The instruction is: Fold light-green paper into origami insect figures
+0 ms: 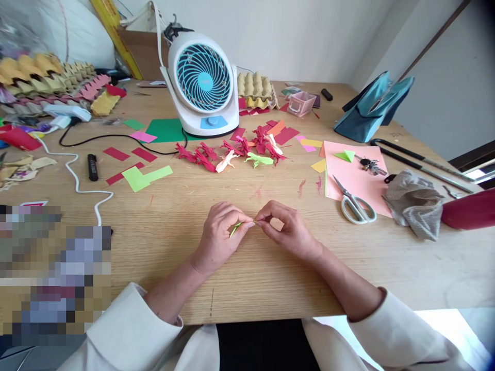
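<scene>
"Paper [234, 230], where?"
"Frame centre, green, pinched in the left hand [221, 231]."
"And the right hand [286, 230]?"
"Thumb and forefinger meet, close beside the left's; whether they grip anything, I can't tell."

- Bright, daylight-like light, strongest at right, where an opening [484, 176] glows white.
- Pale sheen on the right of the counter [452, 263].
- Soft, faint shadows.
- Hands [221, 228] [290, 233] fairly sharp.
- Upper right corner dark, right edge blue-tinged, outer lines stretched.
- Coarse pixel blocks cover lower left.
</scene>
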Tool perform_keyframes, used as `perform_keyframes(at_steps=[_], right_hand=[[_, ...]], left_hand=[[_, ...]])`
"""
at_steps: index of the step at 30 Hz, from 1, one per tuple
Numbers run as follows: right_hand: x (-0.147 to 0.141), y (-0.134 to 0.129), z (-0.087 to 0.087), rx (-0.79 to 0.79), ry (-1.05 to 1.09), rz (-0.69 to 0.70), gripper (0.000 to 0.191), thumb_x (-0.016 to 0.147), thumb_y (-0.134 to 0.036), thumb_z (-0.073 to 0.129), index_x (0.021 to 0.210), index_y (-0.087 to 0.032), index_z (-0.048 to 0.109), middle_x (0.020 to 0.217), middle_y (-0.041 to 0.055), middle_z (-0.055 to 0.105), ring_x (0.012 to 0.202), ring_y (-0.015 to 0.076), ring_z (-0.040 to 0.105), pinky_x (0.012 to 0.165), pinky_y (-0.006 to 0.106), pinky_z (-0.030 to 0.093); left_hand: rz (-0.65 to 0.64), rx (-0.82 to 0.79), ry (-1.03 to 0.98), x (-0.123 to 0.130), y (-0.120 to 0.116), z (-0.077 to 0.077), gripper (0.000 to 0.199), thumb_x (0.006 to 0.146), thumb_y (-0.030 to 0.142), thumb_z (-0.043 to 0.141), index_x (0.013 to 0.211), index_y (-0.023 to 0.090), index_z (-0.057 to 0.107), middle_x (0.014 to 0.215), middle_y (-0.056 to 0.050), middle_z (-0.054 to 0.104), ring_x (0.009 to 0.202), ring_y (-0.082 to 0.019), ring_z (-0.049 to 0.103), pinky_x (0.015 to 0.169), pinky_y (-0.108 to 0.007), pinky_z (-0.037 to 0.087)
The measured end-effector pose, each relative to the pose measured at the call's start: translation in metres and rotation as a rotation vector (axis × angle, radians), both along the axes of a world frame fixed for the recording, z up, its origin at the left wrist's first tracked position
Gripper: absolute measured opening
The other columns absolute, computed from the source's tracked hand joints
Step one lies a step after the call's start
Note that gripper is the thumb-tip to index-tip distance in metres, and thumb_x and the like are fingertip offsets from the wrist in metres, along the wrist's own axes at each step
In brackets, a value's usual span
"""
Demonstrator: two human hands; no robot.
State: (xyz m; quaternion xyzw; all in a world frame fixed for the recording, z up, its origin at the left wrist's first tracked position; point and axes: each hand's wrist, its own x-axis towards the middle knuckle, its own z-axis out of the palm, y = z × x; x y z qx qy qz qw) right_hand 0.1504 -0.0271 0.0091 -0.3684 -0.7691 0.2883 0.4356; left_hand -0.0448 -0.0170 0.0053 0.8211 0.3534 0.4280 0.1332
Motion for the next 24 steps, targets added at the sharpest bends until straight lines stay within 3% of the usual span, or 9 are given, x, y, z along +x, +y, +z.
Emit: perform_keyframes(at_steps=[7, 18, 24], right_hand=[[0.0003, -0.0029, -0.0005, 0.159, -0.102, 0.017, 0.010, 0.093, -0.011, 0.053, 0.094, -0.016, 0.061, 0.086, 0.0056, 0.060, 0.074, 0.0131, 0.057, 0.067, 0.026, 0.049], [0.0004, -0.0051, -0.0035, 0.188, -0.172, 0.019, 0.010, 0.094, -0.012, 0.049, 0.091, -0.018, 0.058, 0.084, 0.0054, 0.058, 0.076, 0.0155, 0.055, 0.069, 0.029, 0.046], [-0.0003, -0.0038, -0.0008, 0.129, -0.050, 0.019, 0.013, 0.094, -0.013, 0.050, 0.093, -0.018, 0.061, 0.084, 0.0053, 0.061, 0.078, 0.0157, 0.058, 0.070, 0.029, 0.048]], left_hand=[[0.015, 0.040, 0.022, 0.0002, -0.0016, 0.0017, 0.008, 0.088, 0.019, 0.066, 0.080, 0.019, 0.066, 0.074, 0.001, 0.067, 0.075, -0.015, 0.060, 0.092, -0.037, 0.043], [-0.016, 0.038, 0.070, 0.0020, -0.0026, 0.0008, 0.014, 0.090, 0.018, 0.062, 0.076, 0.019, 0.061, 0.072, 0.001, 0.063, 0.074, -0.015, 0.057, 0.094, -0.039, 0.042], [-0.020, -0.127, -0.039, 0.0019, -0.0028, 0.0044, 0.015, 0.090, 0.019, 0.061, 0.075, 0.018, 0.059, 0.074, -0.001, 0.061, 0.077, -0.016, 0.056, 0.079, -0.033, 0.044]])
